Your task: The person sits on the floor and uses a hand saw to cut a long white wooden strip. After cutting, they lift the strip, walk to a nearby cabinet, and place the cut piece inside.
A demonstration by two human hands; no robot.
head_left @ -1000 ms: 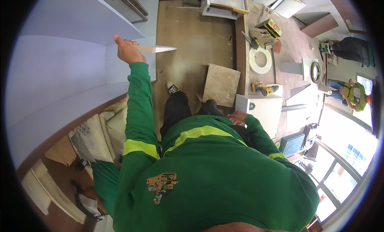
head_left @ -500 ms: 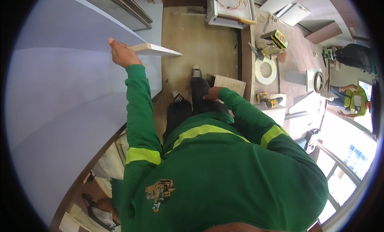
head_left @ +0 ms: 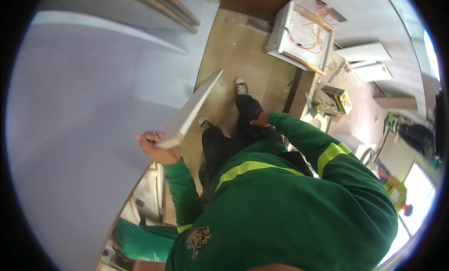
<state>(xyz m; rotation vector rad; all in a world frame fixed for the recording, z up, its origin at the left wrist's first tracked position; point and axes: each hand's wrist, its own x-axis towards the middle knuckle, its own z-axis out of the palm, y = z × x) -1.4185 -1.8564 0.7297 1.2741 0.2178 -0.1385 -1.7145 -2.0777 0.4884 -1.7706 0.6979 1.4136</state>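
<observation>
My left hand (head_left: 158,149) is closed on a narrow white board (head_left: 191,111) with a pale raw edge, which slants up and away beside the pale cabinet panels (head_left: 75,84) at my left. My right hand (head_left: 259,119) rests by the dark trousers at my right thigh, fingers apparently loose and holding nothing that shows. My two sneakers (head_left: 241,88) stand on the beige floor (head_left: 220,46) beyond the hands.
A white drawer box (head_left: 299,37) with loose wires stands ahead right, beside a cluttered worktop (head_left: 362,98) with tools and loose panels. Dark panel edges (head_left: 161,11) are upper left. Co-workers are at right (head_left: 397,191) and behind me at lower left (head_left: 140,240).
My left hand has come down and inward, tilting the board more steeply. My right hand has moved up to the thigh. My feet have stepped and the view has turned.
</observation>
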